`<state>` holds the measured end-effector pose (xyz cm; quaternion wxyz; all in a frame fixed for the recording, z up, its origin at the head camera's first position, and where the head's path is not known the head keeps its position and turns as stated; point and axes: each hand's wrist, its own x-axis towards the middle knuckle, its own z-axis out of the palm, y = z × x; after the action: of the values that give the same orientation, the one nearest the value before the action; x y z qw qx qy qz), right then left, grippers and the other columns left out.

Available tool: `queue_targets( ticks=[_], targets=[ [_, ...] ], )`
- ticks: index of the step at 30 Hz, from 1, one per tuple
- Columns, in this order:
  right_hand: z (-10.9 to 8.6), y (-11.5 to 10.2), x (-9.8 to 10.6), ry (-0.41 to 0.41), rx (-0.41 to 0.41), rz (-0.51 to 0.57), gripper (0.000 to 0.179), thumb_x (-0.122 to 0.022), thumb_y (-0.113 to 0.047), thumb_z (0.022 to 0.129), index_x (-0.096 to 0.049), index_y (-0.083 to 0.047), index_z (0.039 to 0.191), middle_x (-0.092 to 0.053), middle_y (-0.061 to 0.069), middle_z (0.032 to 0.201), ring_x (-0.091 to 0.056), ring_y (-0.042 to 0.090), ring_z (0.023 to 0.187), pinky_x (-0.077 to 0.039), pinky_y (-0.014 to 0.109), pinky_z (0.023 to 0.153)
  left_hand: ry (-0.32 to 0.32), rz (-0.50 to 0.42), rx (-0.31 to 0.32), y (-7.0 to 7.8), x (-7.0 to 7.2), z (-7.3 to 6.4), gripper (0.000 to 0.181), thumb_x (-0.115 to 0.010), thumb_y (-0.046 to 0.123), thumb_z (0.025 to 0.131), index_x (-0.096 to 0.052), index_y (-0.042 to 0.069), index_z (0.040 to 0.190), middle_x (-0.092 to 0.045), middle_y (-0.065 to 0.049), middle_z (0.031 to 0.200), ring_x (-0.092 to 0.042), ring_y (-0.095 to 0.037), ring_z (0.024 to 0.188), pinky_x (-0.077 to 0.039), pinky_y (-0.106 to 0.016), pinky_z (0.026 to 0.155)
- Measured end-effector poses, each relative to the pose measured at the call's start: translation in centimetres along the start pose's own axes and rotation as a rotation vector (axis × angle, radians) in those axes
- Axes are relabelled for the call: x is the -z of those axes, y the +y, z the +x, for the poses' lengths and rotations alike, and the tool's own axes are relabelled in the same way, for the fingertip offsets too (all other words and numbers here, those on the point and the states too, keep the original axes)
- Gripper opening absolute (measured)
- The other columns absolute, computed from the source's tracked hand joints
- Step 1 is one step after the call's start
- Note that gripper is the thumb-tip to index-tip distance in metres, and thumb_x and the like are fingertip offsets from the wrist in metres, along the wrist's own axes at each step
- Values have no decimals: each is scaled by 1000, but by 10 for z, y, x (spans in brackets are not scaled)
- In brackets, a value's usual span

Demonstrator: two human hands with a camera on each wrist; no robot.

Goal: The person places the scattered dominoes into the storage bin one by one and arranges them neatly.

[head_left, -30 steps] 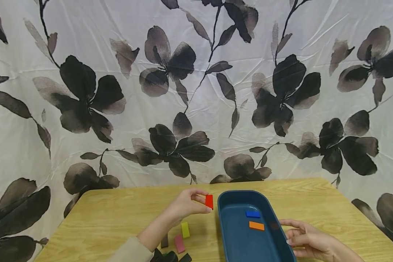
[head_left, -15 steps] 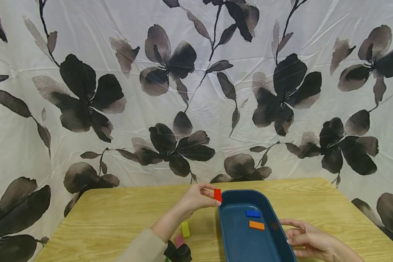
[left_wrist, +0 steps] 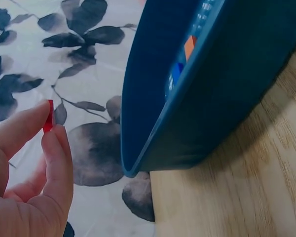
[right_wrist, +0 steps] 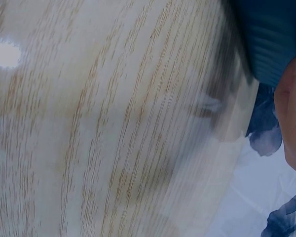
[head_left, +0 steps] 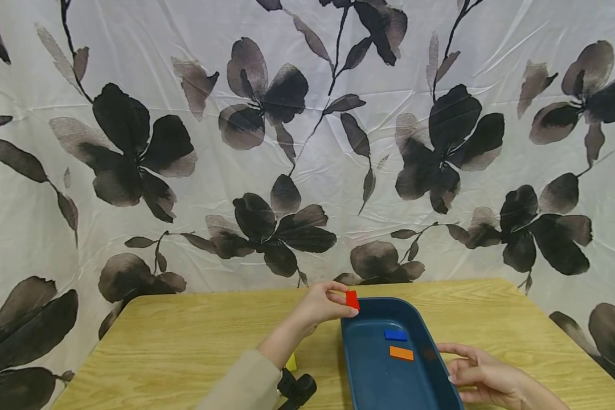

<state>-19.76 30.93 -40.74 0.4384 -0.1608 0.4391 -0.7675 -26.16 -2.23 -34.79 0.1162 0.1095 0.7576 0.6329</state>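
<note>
My left hand [head_left: 320, 307] pinches a small red block [head_left: 352, 300] between thumb and fingers, at the far left corner of the blue tray [head_left: 376, 378]. In the left wrist view the red block [left_wrist: 49, 116] shows edge-on at the fingertips, apart from the tray wall [left_wrist: 187, 123]. A blue block [head_left: 396, 335] and an orange block [head_left: 401, 353] lie flat on the tray floor. My right hand [head_left: 484, 376] rests its fingertips against the tray's right side, fingers loosely bent. Only part of the right hand [right_wrist: 293, 113] shows in the right wrist view.
A yellow block [head_left: 291, 361] on the wooden table [head_left: 184, 347] is partly hidden by the left sleeve [head_left: 248, 378]. A black wrist device [head_left: 297, 388] hangs below that arm. A floral cloth [head_left: 338, 171] hangs behind the table's back edge.
My left hand has carried the red block to the right and away from me, from beside the tray to its far left corner. Its sleeve now covers the pink and dark blocks. The right hand stays put.
</note>
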Motion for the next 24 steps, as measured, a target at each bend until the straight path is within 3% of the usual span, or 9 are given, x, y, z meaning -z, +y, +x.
queue_targets(
  ticks=[7,13,24],
  targets=[
    [0,0,1,-2,6,1,46,-33,12,93,-39,-9,134,-62,6,106,-60,20,104,-46,35,91,29,-75,11,-2,-12,9,51,-76,-4,71,-54,-5,117,-59,-16,92,-60,-19,73,-53,-38,78],
    [-1,1,1,-1,-9,2,46,-32,11,94,-36,-8,135,-61,7,108,-59,21,105,-46,35,92,63,-155,67,-11,-25,16,50,-76,-6,71,-55,-5,115,-60,-16,93,-63,-19,74,-53,-34,76],
    [-2,-1,1,4,-8,14,45,-33,10,94,-37,-8,135,-61,7,107,-59,21,106,-44,36,94,79,-174,65,-11,-46,23,50,-76,-7,71,-55,-6,115,-62,-16,93,-64,-19,74,-53,-36,77]
  ],
)
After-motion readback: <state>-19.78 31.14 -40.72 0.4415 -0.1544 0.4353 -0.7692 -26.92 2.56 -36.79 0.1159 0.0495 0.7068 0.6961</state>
